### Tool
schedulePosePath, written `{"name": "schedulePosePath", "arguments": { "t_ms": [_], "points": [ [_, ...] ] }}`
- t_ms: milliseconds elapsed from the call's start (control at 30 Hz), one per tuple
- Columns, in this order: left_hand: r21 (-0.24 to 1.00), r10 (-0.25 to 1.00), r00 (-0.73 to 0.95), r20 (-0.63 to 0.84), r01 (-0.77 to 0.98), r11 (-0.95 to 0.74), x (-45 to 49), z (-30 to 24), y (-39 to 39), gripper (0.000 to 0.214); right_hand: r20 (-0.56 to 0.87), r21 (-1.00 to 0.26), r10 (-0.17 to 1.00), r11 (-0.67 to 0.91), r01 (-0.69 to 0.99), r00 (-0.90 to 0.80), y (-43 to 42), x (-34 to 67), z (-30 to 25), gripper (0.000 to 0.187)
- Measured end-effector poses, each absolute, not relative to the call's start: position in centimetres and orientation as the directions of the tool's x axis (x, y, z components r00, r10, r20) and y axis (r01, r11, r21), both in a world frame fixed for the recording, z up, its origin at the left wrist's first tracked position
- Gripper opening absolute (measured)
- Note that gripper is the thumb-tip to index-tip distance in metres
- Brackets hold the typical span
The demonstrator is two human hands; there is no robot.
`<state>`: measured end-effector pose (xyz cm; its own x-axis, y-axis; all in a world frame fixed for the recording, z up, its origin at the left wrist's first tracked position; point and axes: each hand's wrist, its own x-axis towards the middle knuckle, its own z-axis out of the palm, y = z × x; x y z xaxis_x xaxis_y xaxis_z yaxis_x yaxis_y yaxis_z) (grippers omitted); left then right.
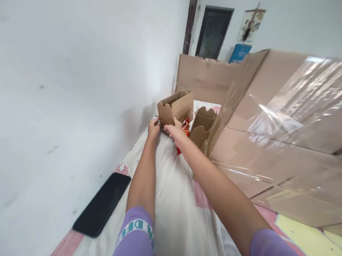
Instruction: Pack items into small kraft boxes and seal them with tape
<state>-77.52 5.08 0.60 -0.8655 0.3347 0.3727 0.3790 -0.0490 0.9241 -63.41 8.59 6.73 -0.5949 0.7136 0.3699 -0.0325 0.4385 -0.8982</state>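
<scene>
A small open cardboard box (184,107) with notched flaps stands near the wall at the far end of my reach. My left hand (154,128) grips its lower left corner, with the fingers partly hidden. My right hand (174,130) holds the near lower part of the same box, thumb up against its face. Just right of that hand lies a shiny red packet (185,126), partly covered by my wrist. A second open cardboard box (203,122) stands to the right, its flaps raised.
Large stacked cartons (249,145) under clear plastic wrap line the right side. Another cardboard panel (205,78) stands behind the boxes. A black phone (103,204) lies at the left against the white wall (67,92). A pale patterned cloth (177,206) covers the surface.
</scene>
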Motion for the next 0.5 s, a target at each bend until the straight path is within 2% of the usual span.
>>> {"name": "schedulePosePath", "arguments": {
  "t_ms": [133, 267, 367, 500],
  "points": [
    [0.914, 0.241, -0.882, 0.404, 0.403, -0.056, -75.7, 3.8, 0.0, 0.034, 0.308, -0.918, 0.612, 0.391, -0.059, -0.728, 4.5, -60.3, 8.9, 0.072],
    [0.910, 0.181, -0.893, 0.412, 0.414, -0.028, -71.3, 5.4, -6.7, 0.031, 0.400, -0.874, 0.376, 0.430, -0.225, -0.836, -1.1, -54.2, 10.6, 0.070],
    [0.912, 0.173, -0.900, 0.401, 0.409, 0.013, -66.0, 5.8, -12.5, 0.032, 0.481, -0.826, 0.233, 0.443, -0.348, -0.845, -4.9, -47.9, 11.7, 0.072],
    [0.913, 0.229, -0.897, 0.377, 0.402, 0.071, -57.1, 5.4, -20.2, 0.021, 0.539, -0.781, 0.120, 0.442, -0.442, -0.833, -7.5, -39.1, 11.9, 0.072]
  ]
}}
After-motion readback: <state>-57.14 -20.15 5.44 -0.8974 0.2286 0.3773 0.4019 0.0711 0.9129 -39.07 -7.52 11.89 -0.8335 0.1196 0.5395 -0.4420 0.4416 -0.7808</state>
